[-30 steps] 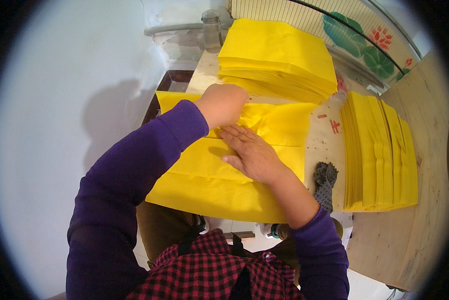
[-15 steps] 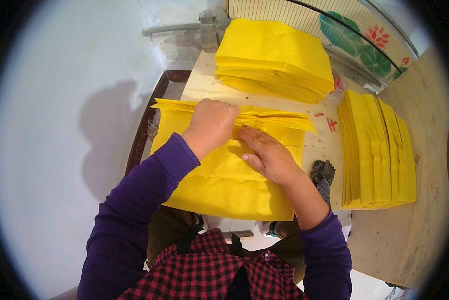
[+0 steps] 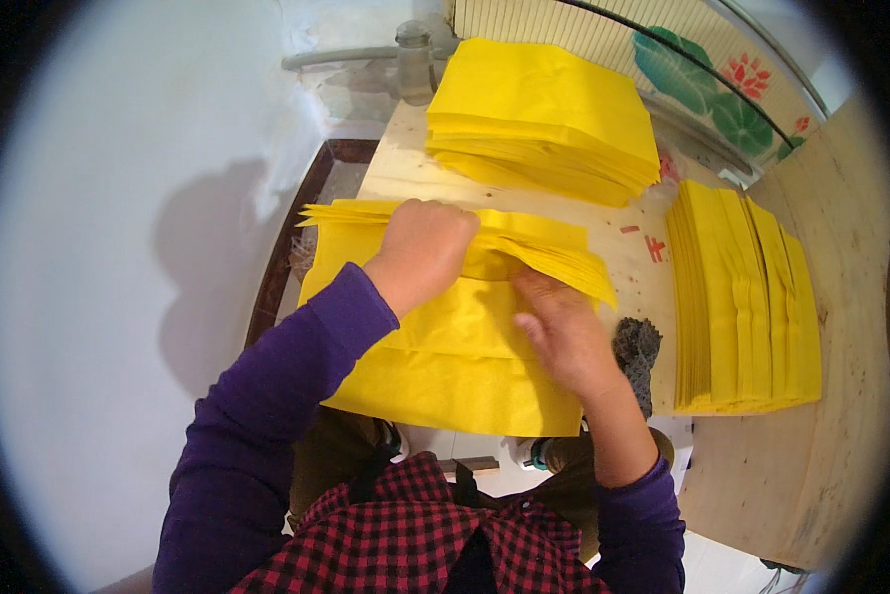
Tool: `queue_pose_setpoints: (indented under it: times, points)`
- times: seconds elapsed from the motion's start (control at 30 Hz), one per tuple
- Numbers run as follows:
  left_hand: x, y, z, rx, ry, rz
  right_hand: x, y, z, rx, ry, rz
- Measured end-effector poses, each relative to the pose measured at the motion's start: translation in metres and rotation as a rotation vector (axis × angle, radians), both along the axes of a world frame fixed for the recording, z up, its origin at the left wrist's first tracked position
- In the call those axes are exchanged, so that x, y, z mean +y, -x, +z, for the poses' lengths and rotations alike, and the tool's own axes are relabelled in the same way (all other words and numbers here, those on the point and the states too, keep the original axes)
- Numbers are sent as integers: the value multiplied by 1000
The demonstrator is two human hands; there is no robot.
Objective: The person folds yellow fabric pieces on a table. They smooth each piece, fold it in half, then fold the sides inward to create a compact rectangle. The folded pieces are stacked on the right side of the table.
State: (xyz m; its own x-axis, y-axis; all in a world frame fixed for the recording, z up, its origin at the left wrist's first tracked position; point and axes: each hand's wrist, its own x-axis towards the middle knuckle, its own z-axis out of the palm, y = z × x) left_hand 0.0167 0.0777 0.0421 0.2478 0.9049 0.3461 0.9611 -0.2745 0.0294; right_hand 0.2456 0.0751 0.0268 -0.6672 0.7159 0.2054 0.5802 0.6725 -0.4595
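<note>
A pile of yellow fabric-like sheets [image 3: 445,381] lies in front of me on the wooden table, its far edges gathered into a layered fold. My left hand [image 3: 425,252] is closed in a fist around the middle of that fold. Beside it, my right hand [image 3: 569,332] has its fingers stretched out, with the tips tucked beneath the right end of the fold and hidden there. The thumb stands apart from the fingers. The layers' right ends fan out over these fingertips.
A thick yellow stack [image 3: 544,119] lies at the table's far side, another yellow stack [image 3: 747,297] at the right. A dark grey crumpled cloth [image 3: 638,358] sits right of my right hand. A clear jar [image 3: 415,64] stands far left, near the white wall [image 3: 98,297].
My right hand has slid right and slightly toward me, its fingertips now under the fold. The fold's right end has bent down toward me. My left hand has barely moved.
</note>
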Motion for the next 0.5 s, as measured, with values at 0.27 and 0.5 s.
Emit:
queue_pose_setpoints:
  times: [0.27, 0.5]
  points:
    - [11, 1, 13, 26, 93, -25, 9, 108, -4, -24, 269, 381]
    - [8, 3, 11, 25, 106, -38, 20, 80, -20, 107, 49, 290]
